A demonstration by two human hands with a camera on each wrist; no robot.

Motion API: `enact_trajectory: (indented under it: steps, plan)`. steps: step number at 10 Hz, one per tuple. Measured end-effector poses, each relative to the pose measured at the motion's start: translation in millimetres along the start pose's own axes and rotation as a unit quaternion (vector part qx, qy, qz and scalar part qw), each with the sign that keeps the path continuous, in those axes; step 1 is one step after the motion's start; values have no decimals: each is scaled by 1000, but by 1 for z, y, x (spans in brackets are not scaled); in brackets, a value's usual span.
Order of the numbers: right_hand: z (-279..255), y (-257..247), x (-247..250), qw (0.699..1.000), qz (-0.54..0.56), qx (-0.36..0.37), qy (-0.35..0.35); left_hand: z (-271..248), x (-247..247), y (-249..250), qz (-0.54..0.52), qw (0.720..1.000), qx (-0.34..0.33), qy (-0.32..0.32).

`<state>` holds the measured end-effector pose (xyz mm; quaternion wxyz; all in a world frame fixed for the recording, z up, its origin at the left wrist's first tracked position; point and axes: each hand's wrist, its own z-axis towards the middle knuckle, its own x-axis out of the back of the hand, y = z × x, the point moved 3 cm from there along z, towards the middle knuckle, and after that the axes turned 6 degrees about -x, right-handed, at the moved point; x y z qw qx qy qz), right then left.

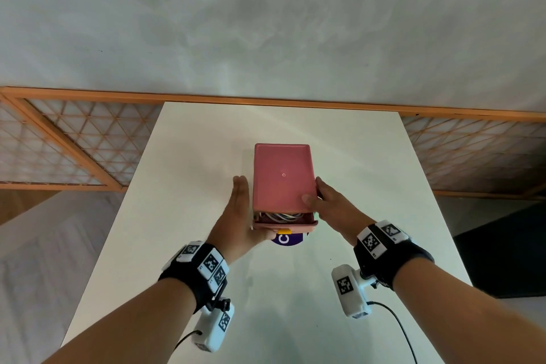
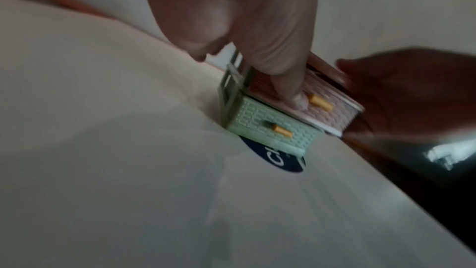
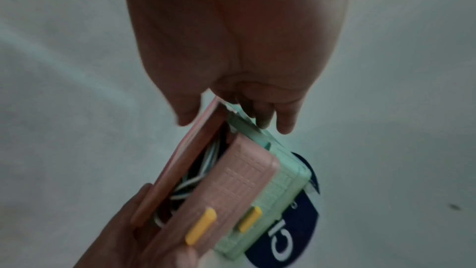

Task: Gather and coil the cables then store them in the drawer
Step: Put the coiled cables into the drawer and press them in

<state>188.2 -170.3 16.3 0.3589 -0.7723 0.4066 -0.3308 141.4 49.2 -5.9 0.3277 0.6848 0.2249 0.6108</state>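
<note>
I am looking at the closing step: the cables [image 1: 282, 216] are lying coiled inside the pink drawer [image 1: 284, 224], which is standing slightly out from the box [image 1: 282, 176] at the middle of the table [image 1: 206, 156]. The drawer is sitting at the box's 6 o'clock face, above a green drawer [image 2: 270, 129] that is fully in.

My left hand [image 1: 240, 216] is lying along the box's 9 o'clock side with its fingers straight and together, and its thumb [image 2: 291, 97] is pressing on the pink front just beside the yellow knob [image 2: 320, 102]. My right hand [image 1: 331, 201] is holding the box at its 3 o'clock corner, thumb on the lid and fingers [image 3: 283, 119] curled down the side, bracing it.

A blue sticker [image 1: 285, 239] is showing on the table at 6 o'clock from the box, partly under it.

As I judge it, the gathering and coiling are done. The next move is calling for a straight push toward 12 o'clock while the right hand is keeping the box from sliding. I would be watching for a loop of cable catching between the drawer rim and the lid.
</note>
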Motion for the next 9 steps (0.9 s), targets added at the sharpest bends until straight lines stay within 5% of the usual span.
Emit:
enact_trajectory:
  steps: [1, 3, 5, 7, 9]
  plan:
    - [-14, 16, -4, 999, -32, 27, -33, -5, -2, -9, -32, 999, -40, -12]
    - [-20, 32, -16, 972, -182, 97, 109, -6, -17, -15, 89, 988, -122, 25]
    - [-17, 34, -19, 952, -215, 104, 193, -2, -19, -7, 127, 986, -88, 57]
    - [-14, 38, -22, 947, -222, 102, 209, -1, -19, -8, 136, 986, -79, 55]
    - [-16, 43, -17, 974, -136, 82, 159, -13, -14, -1, 33, 998, -49, 36]
